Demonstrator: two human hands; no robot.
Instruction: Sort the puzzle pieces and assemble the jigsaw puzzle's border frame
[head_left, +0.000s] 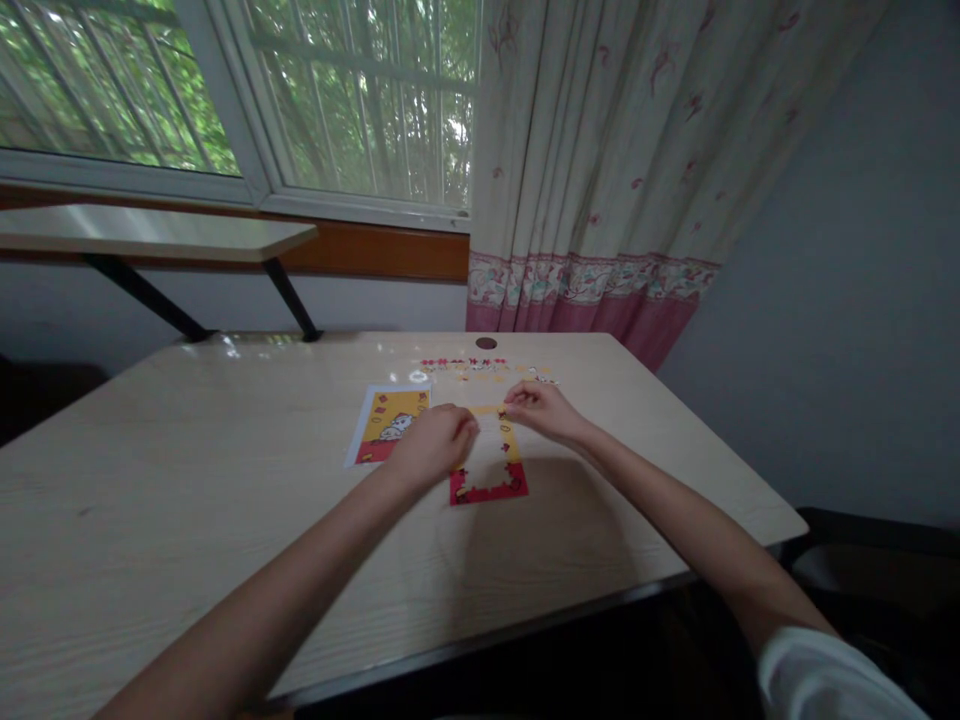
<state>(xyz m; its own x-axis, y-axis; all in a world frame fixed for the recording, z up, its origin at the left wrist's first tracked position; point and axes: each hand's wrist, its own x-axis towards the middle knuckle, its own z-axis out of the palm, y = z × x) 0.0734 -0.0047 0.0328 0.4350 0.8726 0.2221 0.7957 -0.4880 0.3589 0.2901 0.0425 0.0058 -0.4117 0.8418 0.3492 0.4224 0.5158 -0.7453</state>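
A jigsaw puzzle border (489, 493), yellow at the top and red at the bottom, lies on the table with its middle unfilled. My left hand (439, 438) rests over its left side, fingers curled together; what they hold, if anything, is hidden. At the upper right corner of the border, my right hand (546, 408) has thumb and fingers pinched close; anything between them is too small to name. Left of the puzzle, partly covered by my left hand, lies a picture sheet (375, 425) with a white animal on yellow and red. Several loose puzzle pieces (465, 363) sit in rows beyond my hands.
The pale wooden table (247, 480) reaches the wall below the window. A raised shelf (150, 233) on dark supports stands at the back left. Near the far edge is a dark round disc (486, 343). A patterned curtain (592, 200) hangs behind the table.
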